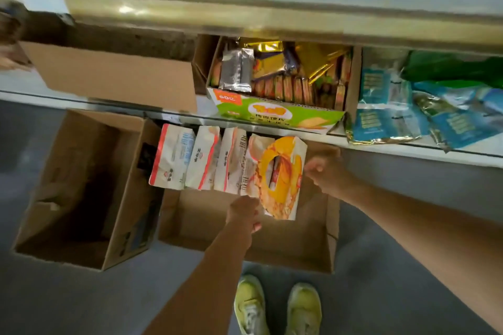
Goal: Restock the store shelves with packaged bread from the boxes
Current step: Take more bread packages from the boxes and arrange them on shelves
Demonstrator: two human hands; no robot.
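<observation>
Your left hand [246,213] pinches the lower edge of the ring-printed bread pack [281,177], end of a row of crinkly white packs [201,162] over the open cardboard box [245,242]. Right hand [324,167] curled beside the pack (contact unclear; its fingers are hidden)

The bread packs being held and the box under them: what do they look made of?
The bread packs look like thin printed plastic film, mostly white with a slight sheen; their creased, crinkled faces suggest this, though coated paper is possible. The box looks like plain brown corrugated cardboard, matte, with folded flaps and raw edges. The left hand grips the row from below; the right hand is beside it.
</observation>
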